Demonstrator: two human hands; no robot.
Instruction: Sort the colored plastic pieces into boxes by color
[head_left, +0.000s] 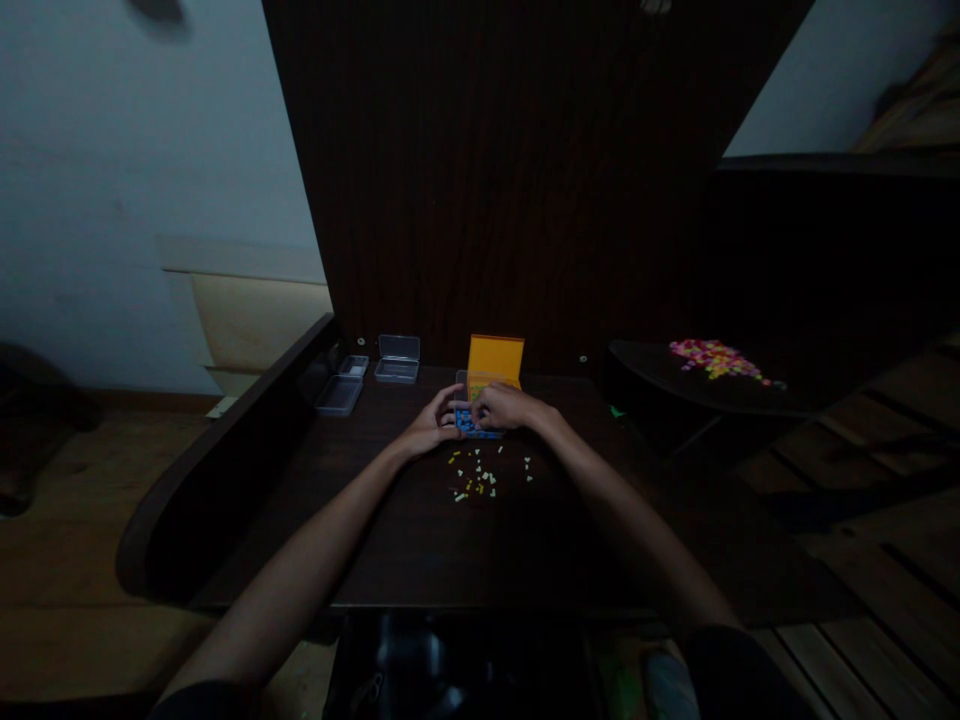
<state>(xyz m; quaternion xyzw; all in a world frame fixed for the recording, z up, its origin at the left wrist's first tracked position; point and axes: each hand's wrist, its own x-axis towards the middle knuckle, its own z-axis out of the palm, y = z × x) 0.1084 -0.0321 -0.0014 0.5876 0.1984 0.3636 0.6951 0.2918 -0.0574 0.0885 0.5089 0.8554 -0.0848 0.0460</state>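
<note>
Both my hands rest on a small clear box (472,420) filled with blue pieces, on the dark wooden table (420,540). My left hand (433,425) curls its fingers round the box's left side. My right hand (501,407) lies over the box's top, fingers bent down onto it. Just behind the box stands an orange box (495,358) with its lid up. Several small yellow and white pieces (480,476) lie scattered on the table in front of my hands.
Three clear plastic boxes (397,360) lie at the table's back left. A heap of pink and yellow pieces (716,358) sits on a dark side surface to the right. A tall dark wooden panel (510,170) rises behind the table.
</note>
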